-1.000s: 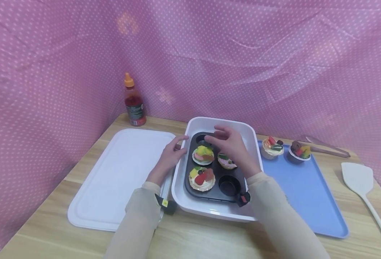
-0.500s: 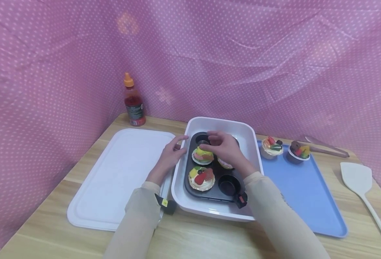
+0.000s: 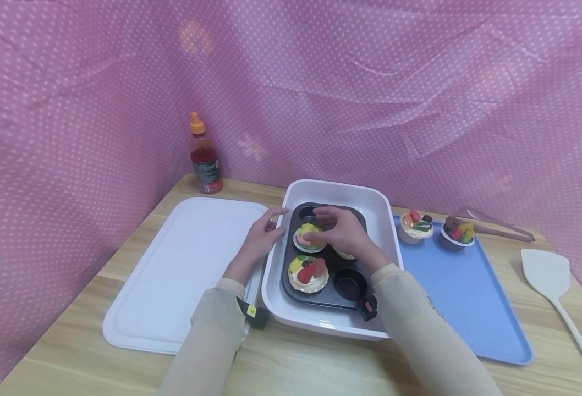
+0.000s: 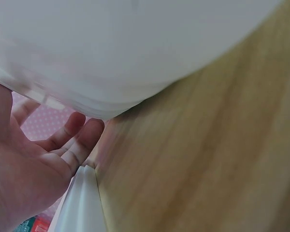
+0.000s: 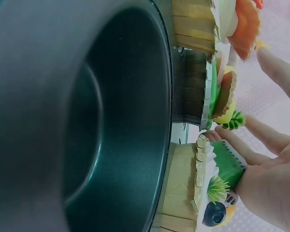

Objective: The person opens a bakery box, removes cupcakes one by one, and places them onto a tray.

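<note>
A dark muffin tin point(image 3: 338, 298) lies inside a white rectangular tub point(image 3: 291, 316). My left hand point(image 3: 258, 239) is at the tub's left side, its fingertips along the outer wall point(image 4: 125, 63). Over the tin, my right hand point(image 3: 347, 234) hangs with fingers apart, nearest the yellow-topped cupcake point(image 3: 307, 237); the right wrist view shows nothing gripped. A strawberry-topped cupcake point(image 3: 307, 275) sits in the front left cup. Another cupcake point(image 3: 341, 253), with a green block point(image 5: 228, 163) on top, is partly under my right hand. The front right cup point(image 3: 350, 284) is bare; the back right one is hidden.
A white board point(image 3: 172, 286) lies left of the tub. On the blue tray point(image 3: 464, 297) at right stand two fruit-topped cupcakes point(image 3: 415, 228). Farther right are a white spatula point(image 3: 545, 272) and a wooden utensil point(image 3: 504, 231). A sauce bottle point(image 3: 206, 162) stands back left.
My right hand has moved left and nearer to me, from the tin's back part to the yellow-topped cupcake. My left hand has stayed at the tub's side.
</note>
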`<state>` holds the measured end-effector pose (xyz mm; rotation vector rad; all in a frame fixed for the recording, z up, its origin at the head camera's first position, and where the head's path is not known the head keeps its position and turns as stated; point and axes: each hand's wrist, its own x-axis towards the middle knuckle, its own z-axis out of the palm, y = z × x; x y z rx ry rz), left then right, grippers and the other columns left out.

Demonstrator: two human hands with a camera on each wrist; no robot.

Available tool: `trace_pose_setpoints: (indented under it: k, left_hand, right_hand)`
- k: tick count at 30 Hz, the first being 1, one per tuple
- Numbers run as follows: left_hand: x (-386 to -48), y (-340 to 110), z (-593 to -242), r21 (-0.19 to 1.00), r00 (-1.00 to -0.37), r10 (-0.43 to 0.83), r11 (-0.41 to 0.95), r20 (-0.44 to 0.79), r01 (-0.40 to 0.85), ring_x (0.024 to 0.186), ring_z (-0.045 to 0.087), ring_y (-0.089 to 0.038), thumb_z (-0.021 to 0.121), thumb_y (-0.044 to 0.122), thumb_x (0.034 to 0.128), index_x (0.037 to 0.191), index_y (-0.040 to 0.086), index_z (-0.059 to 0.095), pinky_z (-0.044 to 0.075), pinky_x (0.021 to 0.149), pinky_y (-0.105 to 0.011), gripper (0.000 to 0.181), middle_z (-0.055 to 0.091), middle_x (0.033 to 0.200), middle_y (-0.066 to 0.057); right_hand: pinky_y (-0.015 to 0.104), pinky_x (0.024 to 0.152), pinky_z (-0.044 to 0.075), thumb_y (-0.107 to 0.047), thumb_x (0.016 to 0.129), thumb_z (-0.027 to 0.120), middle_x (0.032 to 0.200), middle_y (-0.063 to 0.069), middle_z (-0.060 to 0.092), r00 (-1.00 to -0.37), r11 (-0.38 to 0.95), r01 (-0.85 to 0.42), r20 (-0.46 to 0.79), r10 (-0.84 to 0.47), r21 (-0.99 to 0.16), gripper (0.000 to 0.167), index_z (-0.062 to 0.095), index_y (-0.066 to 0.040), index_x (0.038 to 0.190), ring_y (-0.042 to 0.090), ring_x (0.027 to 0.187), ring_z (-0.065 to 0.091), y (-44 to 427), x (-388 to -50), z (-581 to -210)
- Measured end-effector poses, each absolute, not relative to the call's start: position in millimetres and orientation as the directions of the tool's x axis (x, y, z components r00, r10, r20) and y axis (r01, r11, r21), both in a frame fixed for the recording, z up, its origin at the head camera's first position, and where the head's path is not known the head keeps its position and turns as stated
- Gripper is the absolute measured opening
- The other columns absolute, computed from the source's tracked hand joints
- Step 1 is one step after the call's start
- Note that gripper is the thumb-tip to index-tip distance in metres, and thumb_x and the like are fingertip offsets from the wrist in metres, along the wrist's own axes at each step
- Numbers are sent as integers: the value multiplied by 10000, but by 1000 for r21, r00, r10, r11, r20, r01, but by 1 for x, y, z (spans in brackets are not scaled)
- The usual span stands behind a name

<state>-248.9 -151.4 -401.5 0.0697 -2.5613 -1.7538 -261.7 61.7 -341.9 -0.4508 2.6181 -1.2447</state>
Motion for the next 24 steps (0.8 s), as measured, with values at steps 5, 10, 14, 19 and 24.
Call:
trace_pose_setpoints:
  k: [5,10,14,19,24]
  left_hand:
    - [-248,-151,-401,933,-998,-56,361,17,-4,1000,599,-256,599,164,902,1401,290,570,549,832,-358,515,635,1110,-153]
    - [-248,-152,-400,932,-998,-52,363,27,6,966,600,-248,600,158,902,1401,278,575,544,815,-342,514,638,1079,-156]
    - [-248,-151,-400,931,-998,-48,366,28,9,963,602,-249,600,158,905,1401,276,575,541,814,-343,511,640,1079,-159]
    - [-248,-150,-398,930,-998,-51,367,37,15,957,598,-248,604,155,897,1398,265,579,535,814,-341,513,638,1069,-161]
    - [-247,-151,-399,931,-998,-51,365,32,11,975,614,-267,599,157,898,1401,271,574,558,816,-354,516,648,1089,-176]
  right_hand:
    - [511,1125,444,-422,762,862,1438,124,588,-924,630,-203,-67,-377,-750,814,544,-111,1444,311,1351,538,62,-261,-344]
    - [492,1093,479,-488,773,835,1418,95,608,-908,662,-264,-51,-417,-702,821,551,-103,1441,302,1291,585,62,-260,-346]
    - [475,1063,499,-498,789,819,1370,80,641,-905,688,-285,-50,-423,-668,779,572,-125,1428,276,1202,616,62,-259,-346]
    - [456,1021,514,-456,794,827,1321,73,668,-904,718,-308,-43,-425,-624,735,588,-154,1420,249,1108,619,62,-257,-344]
    - [467,1022,510,-435,797,831,1326,73,667,-904,732,-312,-47,-425,-606,728,583,-169,1427,246,1114,619,61,-256,-344]
